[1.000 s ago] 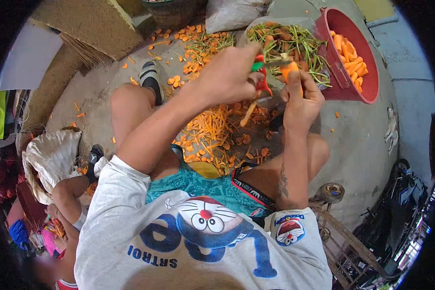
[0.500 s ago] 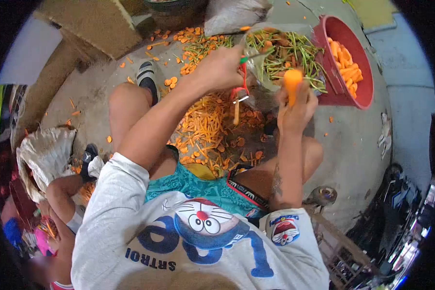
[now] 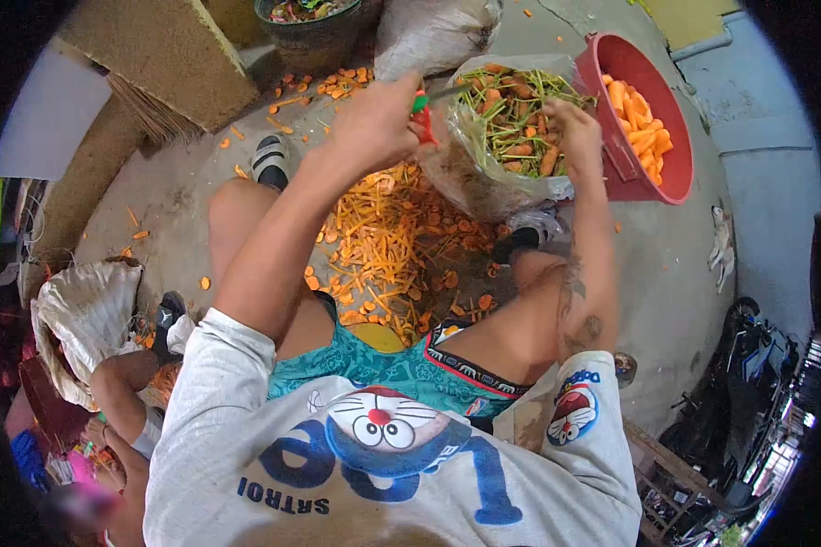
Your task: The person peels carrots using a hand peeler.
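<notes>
My left hand (image 3: pixel 379 123) is closed around a red peeler (image 3: pixel 424 126) and a green-handled knife (image 3: pixel 420 102), whose blade points right. My right hand (image 3: pixel 576 132) is over the right side of a clear plastic bag (image 3: pixel 461 150), its fingers loosely bent and apart, with nothing visible in them. Unpeeled carrots (image 3: pixel 520 149) with green stalks fill the bag. Just right of that hand stands a tilted red tub (image 3: pixel 616 150) holding peeled carrots (image 3: pixel 643 123). Orange peelings and slices (image 3: pixel 383 237) lie heaped on the floor between my legs.
A white sack (image 3: pixel 438 36) and a dark bucket (image 3: pixel 310 36) stand at the back. Cardboard (image 3: pixel 146 55) leans at the upper left. Another person's leg (image 3: pixel 123 387) and hand are at the lower left, near a pale sack (image 3: pixel 87 305). A motorbike (image 3: pixel 748 392) is at the right.
The peeled carrot has left my right hand, which has moved up and over the bag. My left hand has shifted left, still with the peeler and knife.
</notes>
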Demonstrator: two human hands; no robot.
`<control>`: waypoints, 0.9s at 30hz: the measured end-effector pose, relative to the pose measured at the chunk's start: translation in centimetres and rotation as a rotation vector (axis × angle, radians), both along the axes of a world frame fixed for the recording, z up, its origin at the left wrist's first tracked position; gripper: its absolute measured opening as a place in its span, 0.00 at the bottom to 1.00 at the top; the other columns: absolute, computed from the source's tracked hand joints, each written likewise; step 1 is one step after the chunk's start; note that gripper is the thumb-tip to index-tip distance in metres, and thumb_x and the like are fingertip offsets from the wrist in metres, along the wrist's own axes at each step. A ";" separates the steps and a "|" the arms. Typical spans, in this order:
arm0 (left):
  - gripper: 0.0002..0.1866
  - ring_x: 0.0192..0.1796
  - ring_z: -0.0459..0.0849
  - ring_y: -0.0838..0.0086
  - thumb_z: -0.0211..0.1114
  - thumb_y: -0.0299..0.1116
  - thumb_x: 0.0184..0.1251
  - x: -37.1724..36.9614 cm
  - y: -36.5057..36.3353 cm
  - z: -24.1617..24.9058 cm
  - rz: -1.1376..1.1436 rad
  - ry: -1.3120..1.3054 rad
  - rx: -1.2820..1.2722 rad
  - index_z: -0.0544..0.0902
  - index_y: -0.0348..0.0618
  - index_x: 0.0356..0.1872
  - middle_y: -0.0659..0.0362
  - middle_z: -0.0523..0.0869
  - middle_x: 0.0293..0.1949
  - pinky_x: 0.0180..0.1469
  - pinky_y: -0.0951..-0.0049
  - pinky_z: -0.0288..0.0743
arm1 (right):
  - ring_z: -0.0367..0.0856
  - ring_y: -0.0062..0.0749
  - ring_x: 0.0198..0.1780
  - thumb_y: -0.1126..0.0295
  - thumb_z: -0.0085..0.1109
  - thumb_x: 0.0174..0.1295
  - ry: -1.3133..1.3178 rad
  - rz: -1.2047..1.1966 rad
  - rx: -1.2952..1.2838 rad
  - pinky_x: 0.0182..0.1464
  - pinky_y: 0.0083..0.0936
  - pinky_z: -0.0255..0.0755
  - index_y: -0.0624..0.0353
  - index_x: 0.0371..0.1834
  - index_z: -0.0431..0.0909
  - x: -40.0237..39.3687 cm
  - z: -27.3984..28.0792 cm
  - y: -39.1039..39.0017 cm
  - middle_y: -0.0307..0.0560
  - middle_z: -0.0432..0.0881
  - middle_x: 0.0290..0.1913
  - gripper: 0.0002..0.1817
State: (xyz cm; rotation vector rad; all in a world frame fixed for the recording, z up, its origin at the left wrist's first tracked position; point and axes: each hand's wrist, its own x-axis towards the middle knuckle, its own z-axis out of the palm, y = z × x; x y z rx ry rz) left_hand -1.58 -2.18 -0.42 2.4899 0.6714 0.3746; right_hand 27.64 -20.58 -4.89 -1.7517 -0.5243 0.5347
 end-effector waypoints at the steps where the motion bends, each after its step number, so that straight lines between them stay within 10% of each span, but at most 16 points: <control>1: 0.23 0.45 0.87 0.41 0.75 0.37 0.56 -0.1 0.3 0.1 0.001 0.008 0.004 0.77 0.39 0.48 0.38 0.88 0.39 0.47 0.45 0.80 | 0.87 0.29 0.40 0.64 0.63 0.68 -0.100 0.064 -0.174 0.43 0.27 0.79 0.62 0.54 0.88 1.4 -2.5 1.1 0.45 0.91 0.42 0.17; 7: 0.22 0.46 0.85 0.38 0.74 0.32 0.62 -0.1 0.8 0.6 0.004 0.030 -0.102 0.74 0.36 0.52 0.36 0.86 0.37 0.46 0.48 0.76 | 0.88 0.52 0.52 0.57 0.66 0.62 -0.599 0.107 -0.547 0.58 0.40 0.79 0.56 0.53 0.89 0.5 -7.3 5.4 0.59 0.89 0.49 0.20; 16: 0.22 0.45 0.83 0.35 0.73 0.34 0.63 -0.6 1.3 0.8 -0.017 0.006 -0.123 0.73 0.37 0.52 0.35 0.85 0.37 0.45 0.43 0.73 | 0.88 0.52 0.52 0.48 0.70 0.59 -0.610 -0.036 -0.644 0.55 0.43 0.79 0.55 0.54 0.87 -1.4 -7.4 8.3 0.59 0.89 0.49 0.27; 22: 0.21 0.45 0.83 0.35 0.73 0.35 0.64 -0.9 1.6 0.6 0.003 0.012 -0.042 0.72 0.37 0.50 0.35 0.85 0.37 0.44 0.44 0.73 | 0.88 0.35 0.43 0.60 0.73 0.65 -0.581 -0.225 0.223 0.50 0.30 0.79 0.66 0.55 0.83 -0.9 -1.9 6.4 0.50 0.90 0.42 0.23; 27: 0.19 0.44 0.85 0.38 0.71 0.33 0.64 -0.3 0.9 0.2 -0.023 -0.060 -0.040 0.74 0.36 0.50 0.36 0.85 0.35 0.44 0.45 0.75 | 0.83 0.31 0.55 0.71 0.64 0.73 -0.042 -0.225 0.695 0.57 0.25 0.77 0.65 0.57 0.79 -6.4 4.3 0.8 0.46 0.85 0.53 0.14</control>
